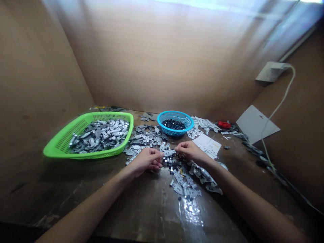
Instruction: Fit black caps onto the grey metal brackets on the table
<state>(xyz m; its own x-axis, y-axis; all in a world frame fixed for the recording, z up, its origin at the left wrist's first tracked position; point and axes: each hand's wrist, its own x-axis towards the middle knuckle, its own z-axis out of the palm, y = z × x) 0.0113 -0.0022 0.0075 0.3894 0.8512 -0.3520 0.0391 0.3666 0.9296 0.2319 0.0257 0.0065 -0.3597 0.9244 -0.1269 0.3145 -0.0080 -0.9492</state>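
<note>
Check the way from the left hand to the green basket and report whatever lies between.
Loose grey pieces lie scattered on the table between the left hand and the green basket, whose raised rim also stands in the way. Nothing taller is visible between them.

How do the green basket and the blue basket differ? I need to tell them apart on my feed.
Shape and size: the green basket is larger and roughly rectangular; the blue basket is smaller and round.
Contents: the green basket holds grey pieces, the blue basket small dark pieces.
Place: the green basket is left of the blue basket.
Both have openwork sides and open tops.
</note>
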